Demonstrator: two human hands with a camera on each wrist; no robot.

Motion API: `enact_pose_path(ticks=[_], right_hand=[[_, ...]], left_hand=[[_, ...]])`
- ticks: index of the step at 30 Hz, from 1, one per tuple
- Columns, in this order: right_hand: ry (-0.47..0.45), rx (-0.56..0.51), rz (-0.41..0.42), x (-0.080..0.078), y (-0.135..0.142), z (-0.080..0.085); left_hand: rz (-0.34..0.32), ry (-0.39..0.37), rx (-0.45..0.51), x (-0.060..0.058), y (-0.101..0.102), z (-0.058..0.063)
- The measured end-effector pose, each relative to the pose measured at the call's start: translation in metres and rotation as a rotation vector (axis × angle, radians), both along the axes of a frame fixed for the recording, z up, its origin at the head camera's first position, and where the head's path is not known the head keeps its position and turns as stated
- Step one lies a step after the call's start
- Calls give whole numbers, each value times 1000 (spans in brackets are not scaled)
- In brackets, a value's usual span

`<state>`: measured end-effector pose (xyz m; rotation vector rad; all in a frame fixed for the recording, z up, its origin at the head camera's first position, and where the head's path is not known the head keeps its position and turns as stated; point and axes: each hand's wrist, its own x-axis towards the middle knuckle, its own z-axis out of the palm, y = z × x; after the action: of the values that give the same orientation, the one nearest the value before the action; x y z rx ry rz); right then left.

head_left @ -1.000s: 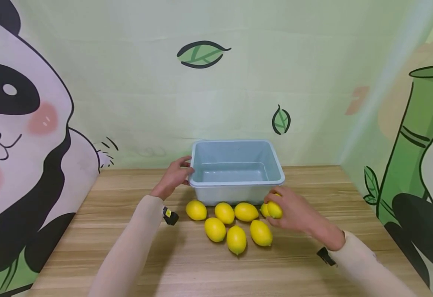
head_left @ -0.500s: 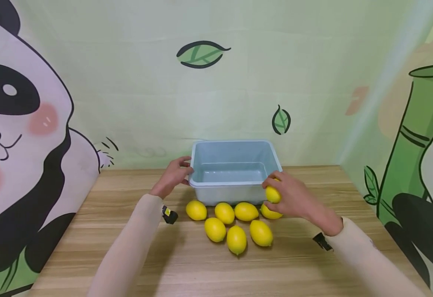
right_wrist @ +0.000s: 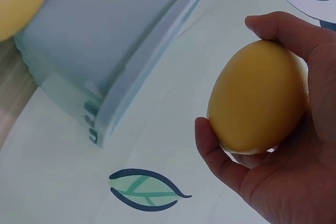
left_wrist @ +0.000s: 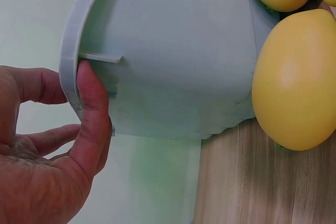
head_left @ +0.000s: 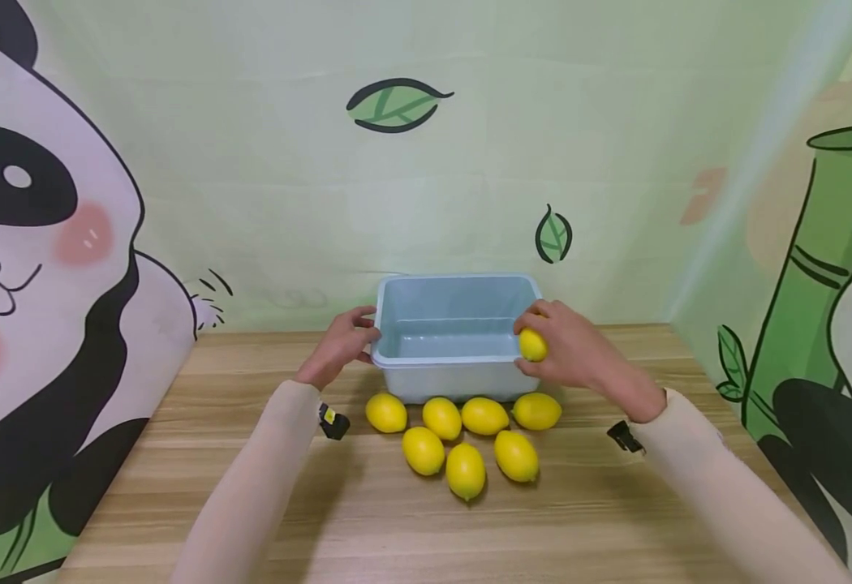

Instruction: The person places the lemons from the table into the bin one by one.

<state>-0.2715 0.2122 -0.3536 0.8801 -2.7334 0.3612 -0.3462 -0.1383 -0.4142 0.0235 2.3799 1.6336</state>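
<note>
A light blue plastic bin stands on the table against the backdrop. My left hand pinches its left rim, with the thumb on the outer wall just under the lip. Over the bin's right front corner, my right hand grips a yellow lemon between thumb and fingers. In the right wrist view, that lemon is held above the bin's edge. Several more lemons lie in front of the bin, among them a back right lemon and a frontmost lemon.
The wood-grain table carries the bin and lemons. A backdrop printed with pandas, leaves and bamboo rises behind and along both sides. The loose lemons sit close to the bin's front wall.
My right hand has lifted the lemon from beside the back right one, up and away from me to the bin's right front corner. The left hand stays at the rim.
</note>
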Motion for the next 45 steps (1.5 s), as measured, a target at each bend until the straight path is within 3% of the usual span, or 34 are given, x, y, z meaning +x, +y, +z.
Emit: enact_pose_path(ticks=[10,24,45], right_hand=[[-38,4,-24,-24,-7,20],[-110,77,-82,-59,-26,35],[-220,189,-143,-108,-48,38]], left_hand=[[0,-10,-3,-2,-1,-2],[-6,12,2,-3,-1,-2],[-7,14,10,1,-2,0]])
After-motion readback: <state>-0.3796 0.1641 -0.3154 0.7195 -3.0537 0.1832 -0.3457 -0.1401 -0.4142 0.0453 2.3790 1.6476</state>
